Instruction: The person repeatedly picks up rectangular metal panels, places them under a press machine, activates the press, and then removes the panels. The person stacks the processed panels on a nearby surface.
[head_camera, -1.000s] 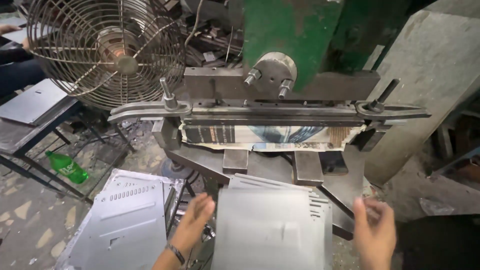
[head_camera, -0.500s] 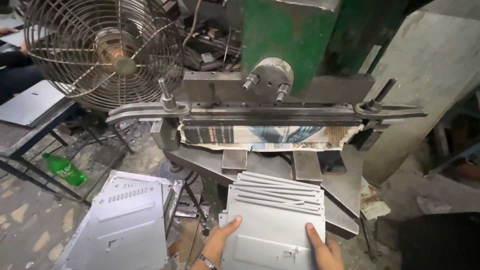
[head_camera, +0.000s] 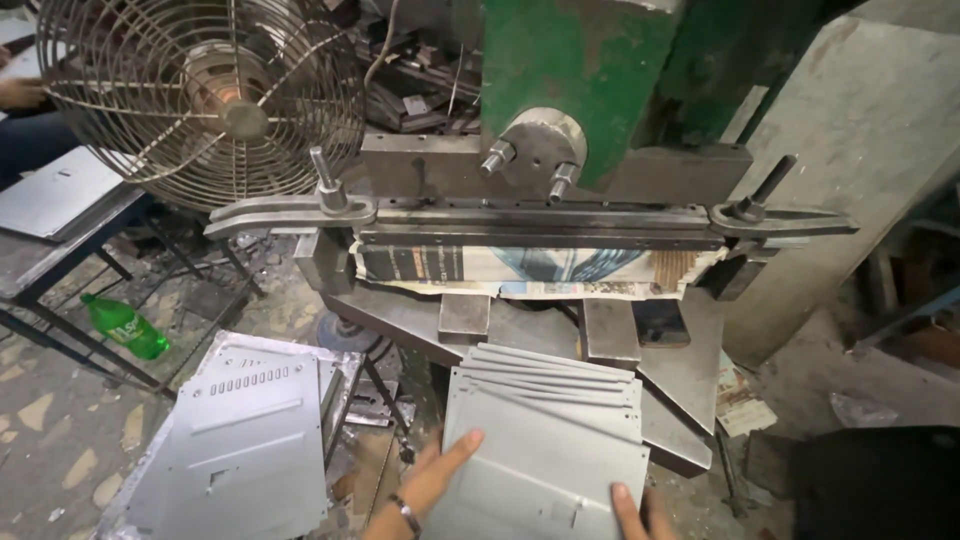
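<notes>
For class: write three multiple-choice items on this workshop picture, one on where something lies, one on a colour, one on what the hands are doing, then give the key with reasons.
1. Where does the green plastic bottle lie?
A. On the press bed
B. On the floor at the left, by the dark table frame
C. On top of the fan

2. What colour is the upper body of the press?
A. Green
B. Yellow
C. Blue

3. What are the two hands doing?
A. Hanging free in the air
B. Touching the fan
C. Resting on the near edge of the stack of grey metal sheets

Key:
1 B: the bottle lies on the ground under the table frame.
2 A: the painted casting above the bar is green.
3 C: the left hand and the right hand both lie on the top sheet's near edge, fingers spread on it.
</notes>
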